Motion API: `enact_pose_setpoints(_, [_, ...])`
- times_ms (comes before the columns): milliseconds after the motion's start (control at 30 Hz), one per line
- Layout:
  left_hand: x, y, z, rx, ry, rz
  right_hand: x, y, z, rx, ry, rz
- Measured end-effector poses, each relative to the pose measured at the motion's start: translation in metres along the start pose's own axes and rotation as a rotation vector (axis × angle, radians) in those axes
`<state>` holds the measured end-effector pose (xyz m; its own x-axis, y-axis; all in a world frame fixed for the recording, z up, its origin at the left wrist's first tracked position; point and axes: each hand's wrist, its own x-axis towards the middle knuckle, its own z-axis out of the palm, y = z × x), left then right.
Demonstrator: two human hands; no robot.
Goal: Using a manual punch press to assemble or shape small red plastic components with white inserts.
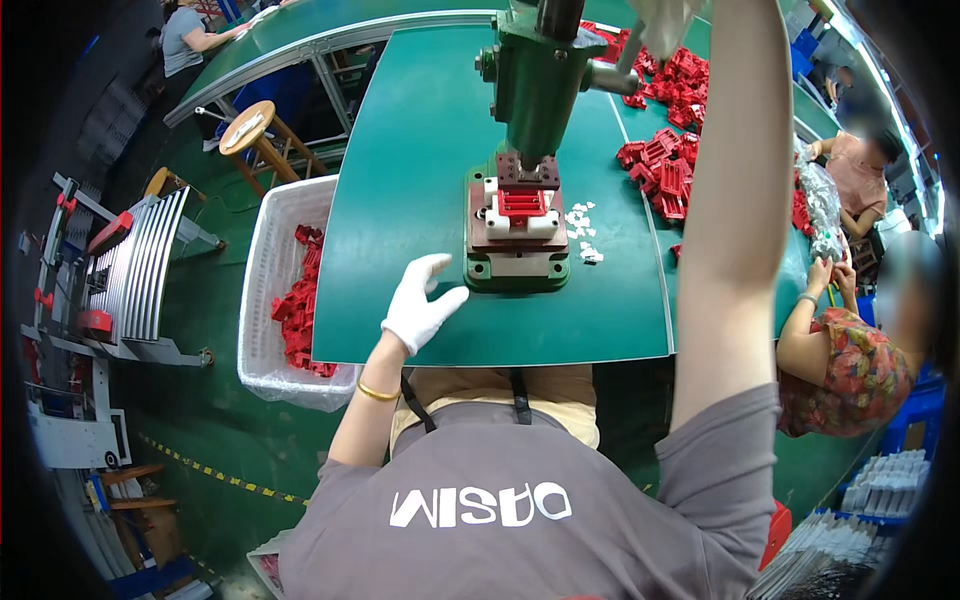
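Note:
A green hand press (535, 90) stands on the green worktable. In its fixture sits a red plastic part (524, 205) between white blocks, under the press head. My left hand (418, 308), in a white glove, hovers at the left front of the press base with thumb and fingers apart, holding nothing. My right arm reaches up past the press, and my gloved right hand (665, 22) is closed round the press lever (632, 48) at the top edge, partly cut off. Small white pieces (582, 225) lie scattered just right of the press base.
Red parts (660, 170) are heaped on the table to the right. A white crate (262, 300) with more red parts stands left of the table. Wooden stools (250, 128) are beyond it. Co-workers sit along the right side; another person (187, 45) works far left.

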<state>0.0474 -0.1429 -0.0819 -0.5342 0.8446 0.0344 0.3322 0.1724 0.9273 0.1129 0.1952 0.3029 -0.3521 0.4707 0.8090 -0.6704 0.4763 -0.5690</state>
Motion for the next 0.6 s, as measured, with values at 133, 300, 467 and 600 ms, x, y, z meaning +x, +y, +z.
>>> enact_pose_setpoints(133, [-0.008, -0.001, 0.014, -0.072, 0.029, -0.023, -0.124, -0.056, -0.007, -0.145, 0.222, -0.271])
enact_pose_setpoints(300, [-0.009, 0.004, 0.029, -0.118, 0.008, 0.044, -0.309, -0.068, -0.005, -0.222, 0.040, -0.329])
enact_pose_setpoints(467, [-0.011, 0.013, 0.031, -0.051, -0.071, 0.048, -0.317, -0.073, -0.004, -0.364, 0.071, -0.312])
enact_pose_setpoints(600, [-0.010, 0.016, 0.030, -0.027, -0.062, 0.102, -0.272, -0.083, -0.009, -0.306, 0.173, -0.255])
